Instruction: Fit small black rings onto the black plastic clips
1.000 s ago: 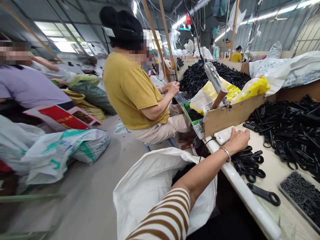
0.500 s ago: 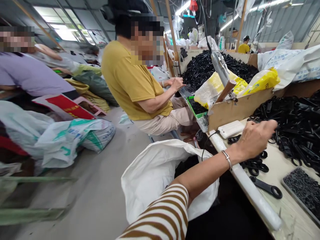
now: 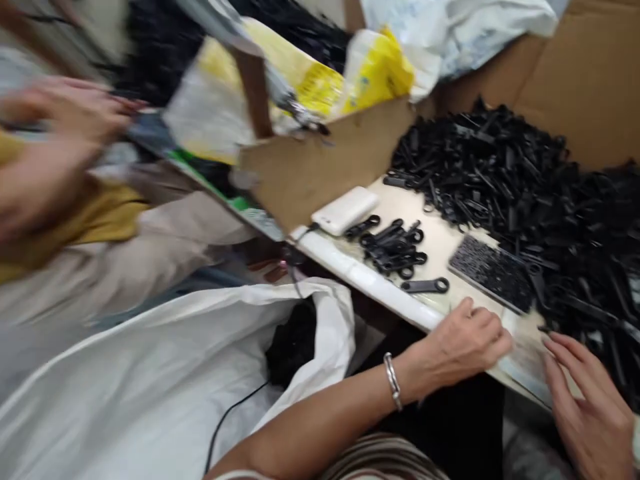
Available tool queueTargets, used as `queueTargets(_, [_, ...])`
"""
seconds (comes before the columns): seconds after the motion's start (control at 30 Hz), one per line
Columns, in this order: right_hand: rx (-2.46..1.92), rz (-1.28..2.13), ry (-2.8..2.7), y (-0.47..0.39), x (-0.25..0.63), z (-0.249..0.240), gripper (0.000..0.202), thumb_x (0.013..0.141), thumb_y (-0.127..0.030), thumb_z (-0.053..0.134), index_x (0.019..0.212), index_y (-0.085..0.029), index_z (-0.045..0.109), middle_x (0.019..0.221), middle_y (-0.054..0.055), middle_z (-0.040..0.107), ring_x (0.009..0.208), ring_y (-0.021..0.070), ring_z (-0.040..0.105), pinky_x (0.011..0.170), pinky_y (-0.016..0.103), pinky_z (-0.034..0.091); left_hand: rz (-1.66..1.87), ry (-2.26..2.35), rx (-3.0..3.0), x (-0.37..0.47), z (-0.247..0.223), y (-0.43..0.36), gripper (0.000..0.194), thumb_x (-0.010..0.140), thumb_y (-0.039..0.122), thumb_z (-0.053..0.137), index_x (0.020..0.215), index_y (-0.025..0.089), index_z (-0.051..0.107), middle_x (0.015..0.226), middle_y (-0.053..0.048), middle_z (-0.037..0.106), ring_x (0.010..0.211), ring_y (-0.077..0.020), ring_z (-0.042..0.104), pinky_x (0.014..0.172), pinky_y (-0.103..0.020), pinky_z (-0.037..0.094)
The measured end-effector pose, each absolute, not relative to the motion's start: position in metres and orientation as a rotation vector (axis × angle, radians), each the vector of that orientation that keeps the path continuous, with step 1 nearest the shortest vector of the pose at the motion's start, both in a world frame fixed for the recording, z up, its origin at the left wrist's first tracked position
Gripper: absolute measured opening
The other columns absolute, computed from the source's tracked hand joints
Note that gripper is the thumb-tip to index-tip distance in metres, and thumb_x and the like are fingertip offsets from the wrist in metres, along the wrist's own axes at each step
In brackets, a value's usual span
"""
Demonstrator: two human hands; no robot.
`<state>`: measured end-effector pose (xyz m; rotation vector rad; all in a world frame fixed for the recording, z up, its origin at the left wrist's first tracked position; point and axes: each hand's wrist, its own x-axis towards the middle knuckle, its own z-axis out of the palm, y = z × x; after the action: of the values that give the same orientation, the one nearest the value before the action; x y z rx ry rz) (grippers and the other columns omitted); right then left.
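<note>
My left hand [image 3: 463, 340], with a silver bangle on its wrist, is over the front edge of the worktable. Its fingers are curled, and anything inside them is hidden. To its right, my right hand [image 3: 587, 393] has thumb and fingertips together at a small dark piece [image 3: 544, 329]. A single black ring-ended part [image 3: 425, 286] lies just beyond my left hand. Behind that is a loose cluster of similar black parts [image 3: 395, 247]. A shallow tray of tiny dark pieces [image 3: 493, 270] sits between my hands and the large heap of black parts [image 3: 500, 167].
A white power bank [image 3: 345, 210] with a cable rests beside a cardboard divider [image 3: 330, 157]. Below the table edge, a big white sack [image 3: 150, 380] gapes with black contents inside. At left, a co-worker's hands [image 3: 75, 113] are blurred by motion.
The view has swung right and down to the table. My left hand has come back from over the black parts to the table's front edge. My right hand has come into view.
</note>
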<state>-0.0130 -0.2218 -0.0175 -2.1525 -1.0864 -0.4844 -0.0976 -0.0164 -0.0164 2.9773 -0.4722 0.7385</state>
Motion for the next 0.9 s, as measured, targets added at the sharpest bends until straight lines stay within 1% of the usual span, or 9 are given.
queueTargets(0.17, [-2.262, -0.492, -0.986, -0.225, -0.022, -0.017, 0.016, 0.094, -0.020, 0.058, 0.107, -0.024, 0.067, 0.115, 0.007, 0.065, 0.103, 0.0251, 0.062, 0.092, 0.047, 0.051, 0.617, -0.558, 2.971, -0.094, -0.018, -0.014, 0.020, 0.097, 0.013, 0.038, 0.104, 0.013, 0.056, 0.096, -0.008, 0.061, 0.087, -0.0192, 0.055, 0.082, -0.037, 0.042])
queueTargets(0.23, [-2.269, -0.483, -0.977, -0.226, -0.021, -0.017, 0.016, 0.094, -0.019, 0.057, 0.107, -0.022, 0.067, 0.116, 0.008, 0.064, 0.104, 0.0247, 0.062, 0.093, 0.046, 0.051, 0.609, -0.464, 2.900, -0.101, -0.018, -0.009, 0.021, 0.098, 0.018, 0.040, 0.112, 0.014, 0.054, 0.107, -0.008, 0.062, 0.097, -0.0191, 0.056, 0.092, -0.038, 0.040])
queueTargets(0.3, [-2.269, -0.487, -0.986, -0.227, -0.020, -0.018, 0.015, 0.094, -0.018, 0.057, 0.106, -0.021, 0.067, 0.115, 0.009, 0.065, 0.103, 0.0239, 0.062, 0.092, 0.044, 0.051, 0.576, -0.276, 2.828, -0.108, -0.020, -0.004, 0.022, 0.099, 0.026, 0.044, 0.114, 0.015, 0.054, 0.113, -0.009, 0.063, 0.104, -0.0194, 0.055, 0.095, -0.036, 0.041])
queueTargets(0.37, [-2.262, -0.488, -1.008, -0.227, -0.018, -0.019, 0.015, 0.095, -0.017, 0.057, 0.106, -0.020, 0.066, 0.113, 0.010, 0.065, 0.102, 0.0231, 0.062, 0.093, 0.042, 0.051, 0.460, -0.173, 2.784, -0.113, -0.024, 0.001, 0.017, 0.097, 0.027, 0.047, 0.102, 0.015, 0.058, 0.106, -0.007, 0.065, 0.099, -0.0189, 0.057, 0.089, -0.033, 0.044])
queueTargets(0.47, [-2.245, -0.472, -1.010, -0.223, -0.019, -0.022, 0.016, 0.095, -0.016, 0.056, 0.106, -0.020, 0.066, 0.112, 0.010, 0.065, 0.102, 0.0231, 0.062, 0.093, 0.042, 0.050, 0.385, -0.210, 2.752, -0.116, -0.031, 0.003, 0.016, 0.097, 0.019, 0.046, 0.088, 0.016, 0.059, 0.090, -0.004, 0.067, 0.089, -0.0166, 0.059, 0.082, -0.030, 0.046])
queueTargets(0.57, [-2.232, -0.420, -1.019, -0.213, -0.023, -0.022, 0.017, 0.095, -0.017, 0.055, 0.107, -0.022, 0.066, 0.110, 0.009, 0.065, 0.102, 0.0238, 0.062, 0.092, 0.042, 0.050, 0.694, -0.150, 2.710, -0.119, -0.036, -0.003, 0.015, 0.097, 0.016, 0.045, 0.097, 0.015, 0.060, 0.097, -0.006, 0.068, 0.094, -0.0166, 0.059, 0.085, -0.031, 0.046])
queueTargets(0.67, [-2.247, -0.305, -1.102, -0.199, -0.025, -0.023, 0.021, 0.097, -0.018, 0.052, 0.113, -0.022, 0.064, 0.112, 0.010, 0.063, 0.103, 0.0246, 0.060, 0.093, 0.043, 0.048, 0.883, -0.160, 2.671, -0.124, -0.039, -0.012, 0.013, 0.096, 0.021, 0.051, 0.103, 0.014, 0.059, 0.100, -0.006, 0.069, 0.094, -0.0170, 0.059, 0.087, -0.031, 0.046])
queueTargets(0.77, [-2.251, -0.173, -1.193, -0.187, -0.019, -0.027, 0.027, 0.098, -0.020, 0.046, 0.120, -0.022, 0.062, 0.117, 0.011, 0.062, 0.105, 0.0255, 0.057, 0.093, 0.044, 0.048, 0.761, -0.216, 2.762, -0.126, -0.039, -0.016, 0.017, 0.095, 0.026, 0.053, 0.106, 0.014, 0.058, 0.103, -0.006, 0.069, 0.096, -0.0180, 0.060, 0.091, -0.034, 0.042])
queueTargets(0.9, [-2.237, -0.084, -1.224, -0.179, -0.007, -0.031, 0.028, 0.099, -0.022, 0.044, 0.117, -0.020, 0.064, 0.107, 0.010, 0.067, 0.098, 0.0254, 0.059, 0.089, 0.044, 0.050, 0.451, -0.120, 2.844, -0.117, -0.032, -0.012, 0.013, 0.096, 0.022, 0.049, 0.100, 0.016, 0.060, 0.098, -0.004, 0.068, 0.096, -0.0193, 0.060, 0.093, -0.040, 0.036])
